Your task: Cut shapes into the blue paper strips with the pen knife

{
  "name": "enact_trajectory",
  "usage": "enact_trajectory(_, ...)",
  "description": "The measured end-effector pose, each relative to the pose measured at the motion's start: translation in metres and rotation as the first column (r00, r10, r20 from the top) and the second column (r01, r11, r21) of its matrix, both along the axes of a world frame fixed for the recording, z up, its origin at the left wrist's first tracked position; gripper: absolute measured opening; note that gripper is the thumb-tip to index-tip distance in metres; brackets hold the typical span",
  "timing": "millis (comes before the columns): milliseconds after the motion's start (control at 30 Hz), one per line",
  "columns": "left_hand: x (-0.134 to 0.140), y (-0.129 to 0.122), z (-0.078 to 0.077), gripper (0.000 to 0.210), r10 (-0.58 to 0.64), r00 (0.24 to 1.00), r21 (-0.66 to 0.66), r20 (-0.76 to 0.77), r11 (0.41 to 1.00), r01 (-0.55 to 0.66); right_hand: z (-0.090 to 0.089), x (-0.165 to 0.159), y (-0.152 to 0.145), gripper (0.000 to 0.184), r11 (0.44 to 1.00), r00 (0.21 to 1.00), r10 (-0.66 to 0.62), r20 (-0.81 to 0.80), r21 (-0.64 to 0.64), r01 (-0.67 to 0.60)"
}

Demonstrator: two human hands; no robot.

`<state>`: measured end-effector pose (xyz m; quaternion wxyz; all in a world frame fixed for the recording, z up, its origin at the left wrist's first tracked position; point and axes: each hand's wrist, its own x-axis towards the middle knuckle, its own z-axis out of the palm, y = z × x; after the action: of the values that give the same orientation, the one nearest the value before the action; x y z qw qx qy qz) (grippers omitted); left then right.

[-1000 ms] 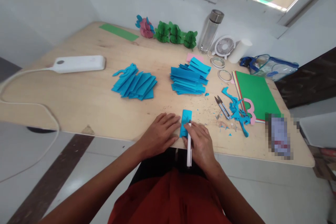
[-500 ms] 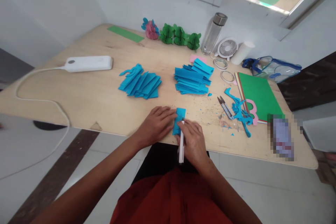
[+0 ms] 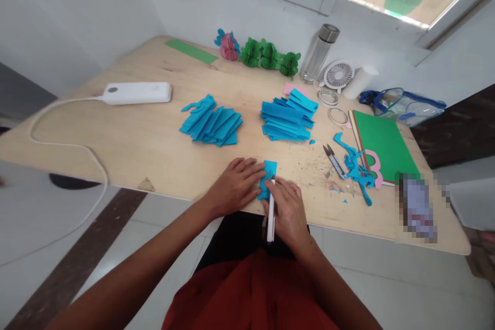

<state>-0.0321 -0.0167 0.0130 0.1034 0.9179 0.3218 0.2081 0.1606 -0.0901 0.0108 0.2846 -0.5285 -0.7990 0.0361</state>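
A narrow blue paper piece (image 3: 269,169) lies on the table near its front edge, with lines on it too faint to make out. My left hand (image 3: 236,185) rests flat, its fingertips on the paper's left side. In my right hand (image 3: 288,206) is a white pen (image 3: 271,216), its dark tip up by the paper and its barrel slanting down toward my lap. The right fingers are bent round the pen and touch the paper's right edge. Beyond my hands lie a left stack of folded blue paper (image 3: 214,124) and a right stack (image 3: 286,118).
Thread snips (image 3: 335,162) lie beside blue paper scraps (image 3: 353,162) and green paper sheets (image 3: 386,144). Along the wall stand green paper shapes (image 3: 268,55), a glass bottle (image 3: 319,54) and a small fan (image 3: 338,75). A white power strip (image 3: 137,93) trails its cable leftward.
The whole scene has shifted slightly right and down as the camera moved. Both hands keep nearly the same hold on the paper and pen.
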Motion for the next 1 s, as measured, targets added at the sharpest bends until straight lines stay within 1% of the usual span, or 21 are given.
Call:
enact_trajectory(167, 0.0002, -0.0008, 0.0008, 0.042, -0.001, 1.0, -0.013, 0.007, 1.0, 0.001, 0.0003, -0.0009, -0.0002, 0.032, 1.0, 1.0, -0.016, 0.012, -0.023, 0.016)
enact_trajectory(600, 0.0011, 0.0024, 0.0051, 0.044, -0.009, 1.0, -0.026, 0.001, 1.0, 0.009, 0.0018, -0.0019, -0.0007, 0.033, 0.999, 0.999, -0.022, 0.028, -0.026, 0.022)
enact_trajectory(1000, -0.001, 0.0012, 0.0013, 0.045, -0.002, 1.0, -0.022, -0.006, 1.0, 0.002, 0.0005, -0.0023, 0.0002, 0.036, 0.999, 1.0, -0.026, 0.018, -0.035, 0.026)
